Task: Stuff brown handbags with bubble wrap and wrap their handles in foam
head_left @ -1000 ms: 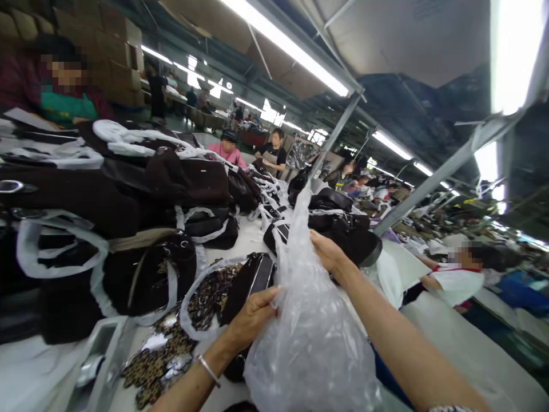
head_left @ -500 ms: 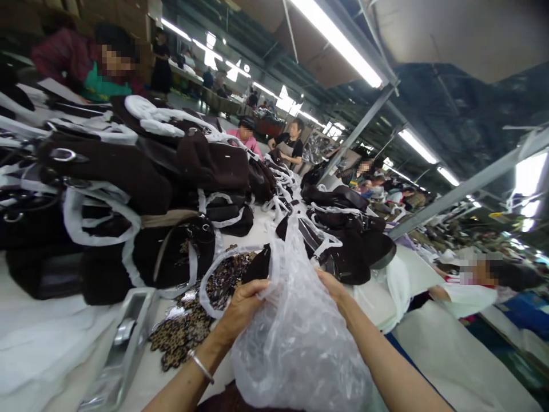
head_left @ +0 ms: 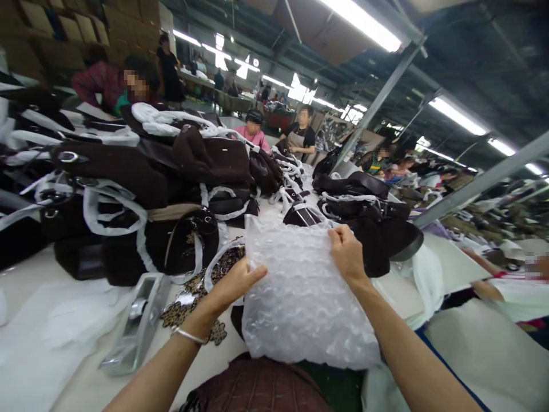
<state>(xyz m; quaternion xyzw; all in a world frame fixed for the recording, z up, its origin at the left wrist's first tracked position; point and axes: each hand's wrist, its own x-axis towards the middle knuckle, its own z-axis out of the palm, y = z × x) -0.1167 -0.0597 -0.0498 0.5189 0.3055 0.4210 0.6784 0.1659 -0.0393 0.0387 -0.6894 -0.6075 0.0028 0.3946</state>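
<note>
A sheet of bubble wrap (head_left: 300,297) hangs spread in front of me, over the table's near edge. My left hand (head_left: 240,278) is closed on its left side, the thumb lying on the front and the other fingers hidden behind. At its upper right corner, my right hand (head_left: 346,252) grips it with curled fingers. Close beyond my left hand lie leopard-patterned flower-shaped pieces (head_left: 217,332), with a white-wrapped loop strap (head_left: 209,280) next to them. Part of a dark item shows behind the sheet's lower left edge.
A tape dispenser (head_left: 137,320) stands left of my left arm, beside white sheets (head_left: 47,326). Stacked dark brown bags (head_left: 128,246) with white-wrapped handles rise at left; more dark bags (head_left: 364,229) lie at right. A slanted metal post (head_left: 377,109) and several people are beyond.
The bubble wrap, bunched and narrow before, is now spread wide and flat. My hands have moved apart and slightly up. The view has shifted a little.
</note>
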